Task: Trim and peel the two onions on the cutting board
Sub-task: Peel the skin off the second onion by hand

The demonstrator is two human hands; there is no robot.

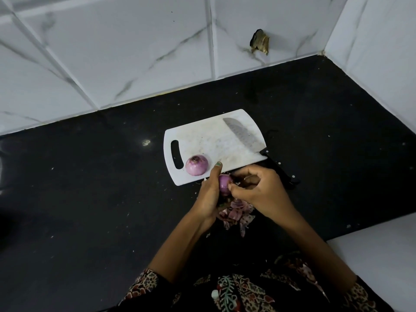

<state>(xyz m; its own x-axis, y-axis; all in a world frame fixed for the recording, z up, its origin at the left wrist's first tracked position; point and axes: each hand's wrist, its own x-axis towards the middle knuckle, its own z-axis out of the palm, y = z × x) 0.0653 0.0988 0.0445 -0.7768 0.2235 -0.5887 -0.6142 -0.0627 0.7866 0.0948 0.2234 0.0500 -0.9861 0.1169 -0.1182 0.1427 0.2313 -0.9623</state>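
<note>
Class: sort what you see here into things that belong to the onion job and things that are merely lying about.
Belongs: held onion, left hand, right hand, onion on the board, cutting board, knife, peel scraps.
Lying about: wall debris, white ledge.

Countertop (90, 188): black polished stone, glossy w/ pale flecks. Cutting board (209, 140) near its back edge: white plastic, matt, scuffed and stained. Knife (245, 136) on board's right edge: shiny steel blade w/ dimpled face, black riveted handle. Peeled onion (197, 168) at board's front-left corner: smooth, slightly glossy purple. Skins (236, 215) at counter's front: thin, papery. Wall tiles (135, 52): glossy white marble-look.
</note>
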